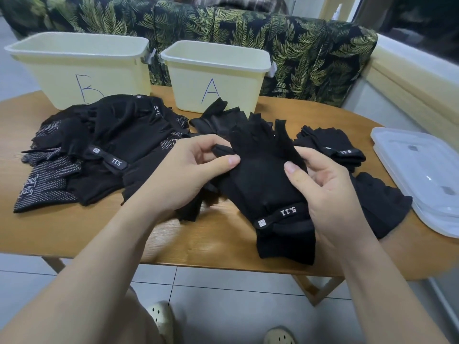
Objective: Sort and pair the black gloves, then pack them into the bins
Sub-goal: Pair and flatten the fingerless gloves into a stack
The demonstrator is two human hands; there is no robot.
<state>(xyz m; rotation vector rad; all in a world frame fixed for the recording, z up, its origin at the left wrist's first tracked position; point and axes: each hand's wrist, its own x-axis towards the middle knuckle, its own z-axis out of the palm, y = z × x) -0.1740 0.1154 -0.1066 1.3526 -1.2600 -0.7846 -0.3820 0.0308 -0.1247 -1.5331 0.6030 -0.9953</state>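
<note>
Both hands are on one black glove: the left hand (198, 167) pinches its edge between thumb and curled fingers near the finger end, and the right hand (320, 184) pinches the opposite edge the same way, thumb on top, the rest of the fingers tucked behind the fabric. Neither hand is spread; each is closed in a light pinch. The held glove (263, 189) hangs just above the wooden table (74, 234), its cuff strap with the white "5.11" mark toward the person. This looks like the sorting and pairing step, with the glove being checked or laid out against a mate; packing seems not yet begun, since I can see nothing over the rims of the bins. The next move likely calls for finding a matching glove and lining the two up cuff to cuff. A loose heap of gloves (99, 145) lies to the left, some with dotted grip palms, and a smaller stack (332, 147) sits just right of the hands. Behind stand bin B (79, 68) and bin A (216, 78), pale yellow, well apart from the hands. A clear plastic lid (422, 175) rests at the table's right edge.
</note>
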